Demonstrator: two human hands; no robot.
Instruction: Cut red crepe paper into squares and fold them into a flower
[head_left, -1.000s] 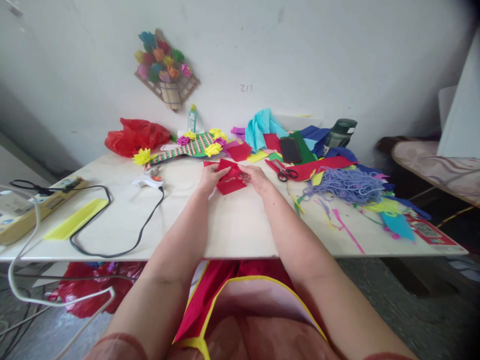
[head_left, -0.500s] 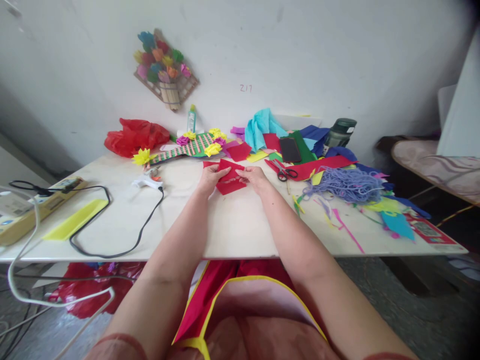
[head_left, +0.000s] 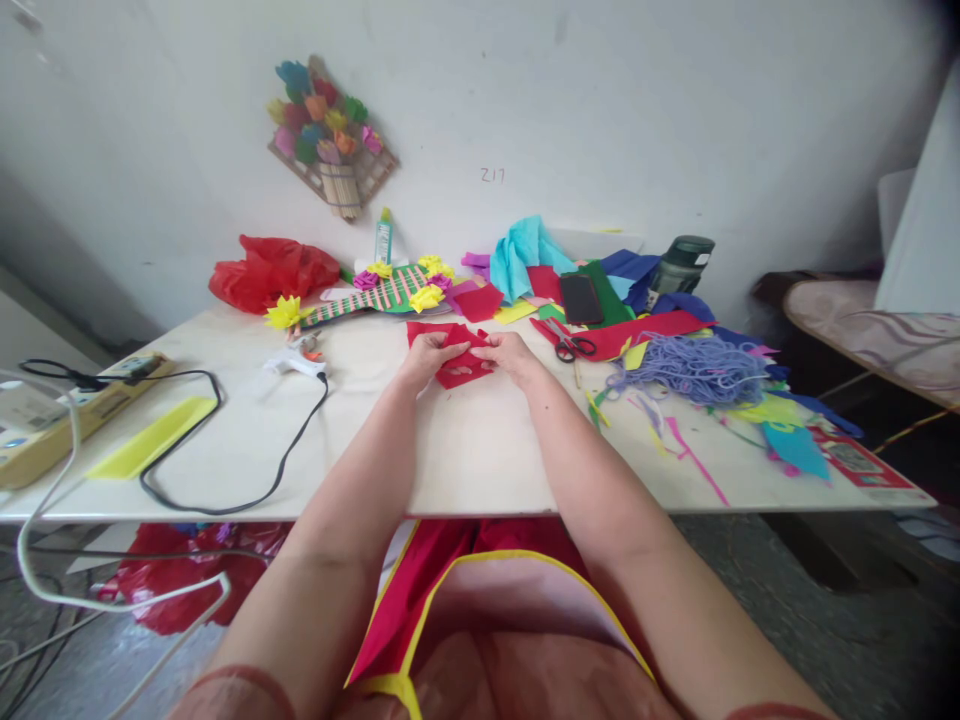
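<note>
Between my two hands, just above the white table (head_left: 480, 460), is a piece of red crepe paper (head_left: 463, 365). My left hand (head_left: 430, 358) pinches it from the left, thumb on top. From the right, my right hand (head_left: 507, 356) grips the same piece with thumb and fingers. The thumbs are close together over the paper, and some fingertips show beneath it. More red paper (head_left: 420, 330) lies flat behind my left hand. Black-handled scissors (head_left: 574, 346) rest to the right of my right hand.
A glue gun (head_left: 298, 361) with a black cord lies left, near a power strip (head_left: 82, 420). A flower-decorated craft piece (head_left: 375, 295) sits behind. Purple-blue yarn (head_left: 686, 370), a phone (head_left: 580, 299), a dark bottle (head_left: 681, 265) and coloured paper scraps crowd the right side.
My left thumb has moved right, closer to the right thumb. The red paper between my hands is now more bunched and creased; before, it was flatter.
</note>
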